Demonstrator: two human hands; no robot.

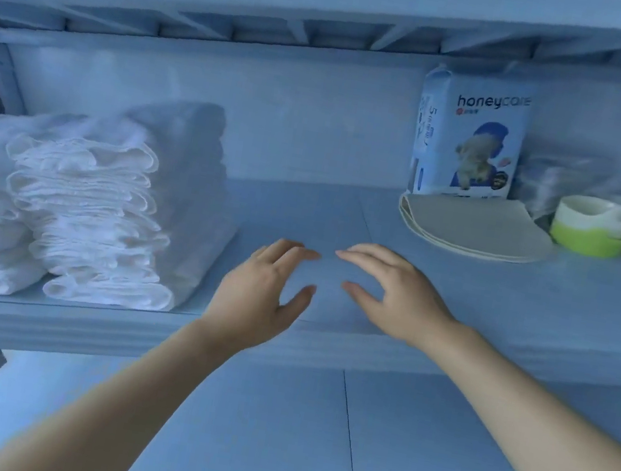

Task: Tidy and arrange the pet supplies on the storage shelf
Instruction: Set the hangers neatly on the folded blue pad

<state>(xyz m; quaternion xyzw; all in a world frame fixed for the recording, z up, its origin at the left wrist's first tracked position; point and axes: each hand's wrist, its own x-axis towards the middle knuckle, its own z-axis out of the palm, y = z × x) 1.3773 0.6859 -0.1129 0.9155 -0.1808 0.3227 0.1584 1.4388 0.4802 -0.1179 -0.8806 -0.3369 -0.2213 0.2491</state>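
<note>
Both hands hover empty over the bare middle of the shelf board (434, 297): the left hand (262, 293) and the right hand (389, 293) have their fingers spread and loosely curved, fingertips turned toward each other and close together, with nothing held between them. Whether the palms touch the board cannot be told.

The step in hand looks like a pause between placements, the hands free and centred in the open gap. A sensible next move would be a reach to one side, either left to square up the stacks or right toward the smaller items, and it calls for an open grasp wide enough for soft, floppy goods.

To the left lie stacks of white folded pads (91, 207), piled high and slightly slumped. Farther back on the right, a honeycare pack (473, 139) stands upright against the back wall, flat round beige mats (474, 230) lying just before it. Beside those sit nested pet bowls (589, 228), green and white, with a pink one behind.

Cool bluish light covers the pale shelving unit; a lower board (267, 433) shows beneath the arms.
</note>
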